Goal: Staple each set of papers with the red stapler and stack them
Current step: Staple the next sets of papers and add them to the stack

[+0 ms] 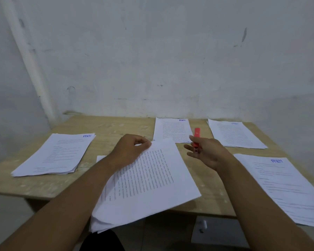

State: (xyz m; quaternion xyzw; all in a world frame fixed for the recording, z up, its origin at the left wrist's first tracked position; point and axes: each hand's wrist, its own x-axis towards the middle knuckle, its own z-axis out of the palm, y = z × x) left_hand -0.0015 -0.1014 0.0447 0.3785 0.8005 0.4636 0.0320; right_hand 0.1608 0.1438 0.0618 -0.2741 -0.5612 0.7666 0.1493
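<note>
At the centre of the desk (116, 127), the left hand (130, 149) pinches the far corner of a set of papers (147, 180), which lies turned at an angle and overhangs the near desk edge. Just right of it, the right hand (208, 154) reaches with loosely spread fingers over the near end of the red stapler (197, 132); whether it grips the stapler cannot be told. That stapler lies between the far centre stack (172, 130) and the far right stack (236, 134). Further stacks rest at the left (56, 154) and near right (286, 185).
</note>
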